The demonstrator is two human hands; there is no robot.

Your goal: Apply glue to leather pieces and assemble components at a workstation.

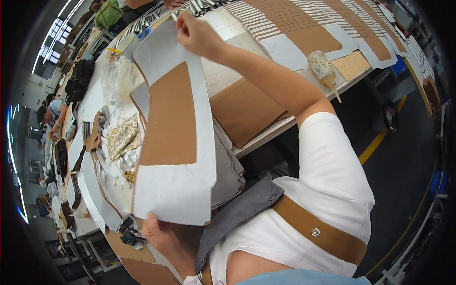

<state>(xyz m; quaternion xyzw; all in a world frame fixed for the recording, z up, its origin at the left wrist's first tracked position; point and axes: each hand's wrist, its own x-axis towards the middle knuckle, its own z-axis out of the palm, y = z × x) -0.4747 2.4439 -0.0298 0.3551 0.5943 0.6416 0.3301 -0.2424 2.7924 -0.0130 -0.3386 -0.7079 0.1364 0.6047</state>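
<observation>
A pale grey-white panel (173,190) with a brown rectangular patch (170,121) in its middle spans the space between my hands, tilted above the worktable. At its top end my right hand (195,37) is closed with the fingers curled at the corner. My left hand (161,235) grips the lower edge, thumb showing on the near face and fingers hidden behind. Under and beside the panel lies a stack of similar grey sheets (227,166). A brown sheet (249,109) rests on the table to the right of the panel.
Rows of overlapping brown-and-white panels (308,38) cover the far right. A bottle with a pointed nozzle (321,69) lies at the table edge (266,135). Left are a plastic bag (116,80), patterned cloth (123,137) and a tub (127,45). Other people work beyond.
</observation>
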